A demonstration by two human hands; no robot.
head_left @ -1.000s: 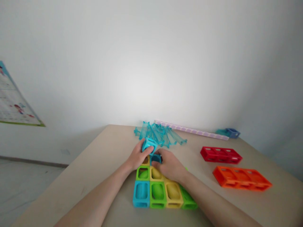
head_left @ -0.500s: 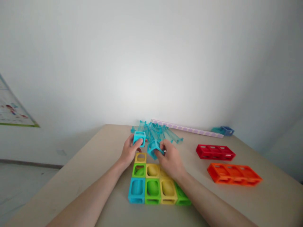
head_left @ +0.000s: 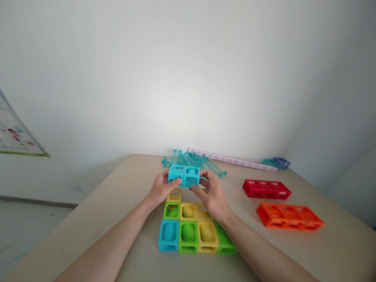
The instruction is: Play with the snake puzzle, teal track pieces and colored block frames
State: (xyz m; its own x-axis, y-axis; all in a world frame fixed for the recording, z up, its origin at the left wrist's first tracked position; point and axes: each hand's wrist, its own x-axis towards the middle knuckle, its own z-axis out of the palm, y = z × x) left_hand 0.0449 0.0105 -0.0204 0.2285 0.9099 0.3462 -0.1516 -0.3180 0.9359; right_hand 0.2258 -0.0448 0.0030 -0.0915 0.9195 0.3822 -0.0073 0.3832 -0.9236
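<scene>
Two light-blue hollow cube blocks sit side by side, touching, raised above the table between my hands. My left hand (head_left: pixel 162 185) grips the left blue cube block (head_left: pixel 176 172), its thumb on the near face. The right blue cube block (head_left: pixel 192 176) is held by my right hand (head_left: pixel 210 192), fingers on its right side and thumb below. Beneath them lies a group of joined blue, green and yellow cube blocks (head_left: pixel 188 232), with one yellow cube (head_left: pixel 174 195) sticking out at the far left. My right hand and forearm hide part of this group's right side.
Translucent teal track pieces (head_left: pixel 188 158) lie piled near the wall. A long purple-and-white strip (head_left: pixel 232 159) runs along the back towards a dark blue block (head_left: pixel 282 162). A red block row (head_left: pixel 266 189) and an orange block row (head_left: pixel 289 216) lie on the table (head_left: pixel 117 203) at right.
The two light-blue cubes were apart, the right one tilted. Now they are level and against each other, the right one turned and raised by my right hand.
</scene>
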